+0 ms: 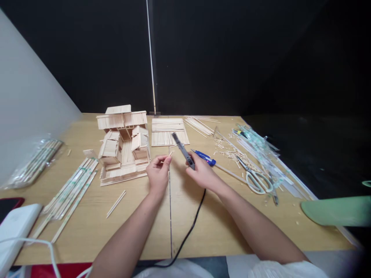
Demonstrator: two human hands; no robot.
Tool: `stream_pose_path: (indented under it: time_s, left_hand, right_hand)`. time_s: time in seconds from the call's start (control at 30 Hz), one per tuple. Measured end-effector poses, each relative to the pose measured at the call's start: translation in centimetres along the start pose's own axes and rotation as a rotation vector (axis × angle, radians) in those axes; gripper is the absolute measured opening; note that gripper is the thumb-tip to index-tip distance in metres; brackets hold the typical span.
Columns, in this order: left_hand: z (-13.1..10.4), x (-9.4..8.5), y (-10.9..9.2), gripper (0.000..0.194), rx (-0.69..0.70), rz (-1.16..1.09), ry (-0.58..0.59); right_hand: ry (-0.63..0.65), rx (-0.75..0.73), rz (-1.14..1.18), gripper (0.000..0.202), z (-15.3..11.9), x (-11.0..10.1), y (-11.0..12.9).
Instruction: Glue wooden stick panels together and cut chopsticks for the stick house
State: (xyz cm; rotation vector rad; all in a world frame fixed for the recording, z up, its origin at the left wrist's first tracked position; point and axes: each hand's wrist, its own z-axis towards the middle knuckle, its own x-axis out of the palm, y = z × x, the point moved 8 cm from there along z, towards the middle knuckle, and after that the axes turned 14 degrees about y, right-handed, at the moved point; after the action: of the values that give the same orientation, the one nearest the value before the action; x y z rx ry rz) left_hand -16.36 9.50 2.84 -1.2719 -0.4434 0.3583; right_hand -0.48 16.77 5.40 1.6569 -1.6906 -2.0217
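Observation:
Close to the middle of the table, my left hand [159, 173] pinches a short wooden stick [171, 153] between thumb and fingertips. A grey utility knife [182, 150] is in my right hand [203, 172], its front end pointing up and to the left. Just beyond the right hand lies a blue glue gun [205, 158], with a pale glue stick [232, 173] stretching from its back. Left of my hands stands a wooden model house [124, 143] made of thin sticks. Beyond my hands lies a flat stick panel [169, 131].
Scissors [256, 181], small stick offcuts [234, 155] and clear plastic wrappers [266, 158] are on the right. Bundled sticks [71, 189], two loose sticks [116, 204] and a white power bank [19, 231] lie on the left. A black cord [189, 231] crosses the front edge.

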Motion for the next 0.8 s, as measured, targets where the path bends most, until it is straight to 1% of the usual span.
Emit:
stream_pose_path:
  time_s: [0.03,0.1,0.13,0.2,0.27,0.43,0.6,0.8]
  left_hand:
    - [0.0,0.0,0.1,0.026,0.000,0.023,0.004]
    - [0.1,0.0,0.2,0.024,0.019,0.080,0.018]
    - [0.2,0.0,0.2,0.023,0.037,0.113,0.027]
    - [0.2,0.2,-0.2,0.021,0.082,0.190,0.052]
    - [0.2,0.4,-0.7,0.019,0.130,0.274,0.080]
    - [0.3,0.7,-1.7,0.017,0.203,0.427,0.120]
    - [0.3,1.0,-2.0,0.016,0.242,0.493,0.172]
    - [0.2,1.4,-2.1,0.014,0.255,0.537,0.219]
  right_hand:
    - [0.018,-0.004,0.108,0.044,-0.4,-0.3,-0.2]
    - [0.105,0.006,0.301,0.038,-1.2,-0.1,-0.6]
    - [0.157,0.016,0.369,0.038,-1.6,0.2,-0.7]
    - [0.243,0.027,0.425,0.037,-2.4,1.0,-0.7]
    - [0.271,0.006,0.406,0.034,-3.0,1.4,-0.5]
    - [0.249,-0.032,0.325,0.029,-3.4,1.3,-1.0]
    - [0.259,-0.035,0.207,0.030,-3.5,0.6,-1.2]
    - [0.310,0.002,0.087,0.033,-3.6,-0.2,-0.6]
